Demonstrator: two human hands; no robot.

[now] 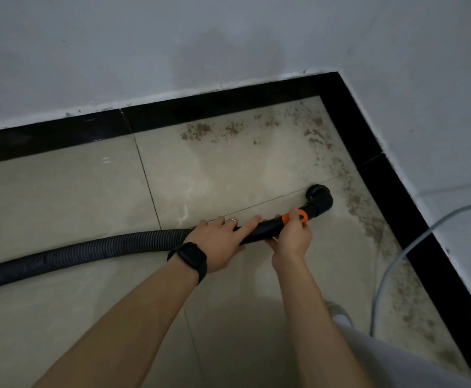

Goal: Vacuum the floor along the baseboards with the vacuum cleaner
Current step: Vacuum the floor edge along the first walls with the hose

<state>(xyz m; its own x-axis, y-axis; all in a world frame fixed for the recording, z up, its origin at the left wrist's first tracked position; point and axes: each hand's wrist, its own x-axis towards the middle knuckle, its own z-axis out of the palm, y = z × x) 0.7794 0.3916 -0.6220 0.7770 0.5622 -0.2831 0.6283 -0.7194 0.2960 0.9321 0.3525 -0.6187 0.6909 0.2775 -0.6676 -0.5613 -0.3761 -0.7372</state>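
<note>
A black ribbed vacuum hose (88,249) runs from the left edge across the beige tiled floor (60,197). It ends in a black handle tube with an orange collar (287,218) and a black angled nozzle (319,198) touching the floor near the right baseboard. My left hand (220,242), with a black watch and a ring, grips the tube where hose and handle meet. My right hand (291,238) holds the handle at the orange collar. Brown dirt (365,217) lies in a band along the black baseboards (217,107), thick in the corner and down the right side.
White walls meet at a corner (337,72) at the upper right. A thin grey cable (391,271) curves from the right wall down over the baseboard to the floor. My pale trouser leg (374,357) and a shoe tip (336,310) are at the lower right.
</note>
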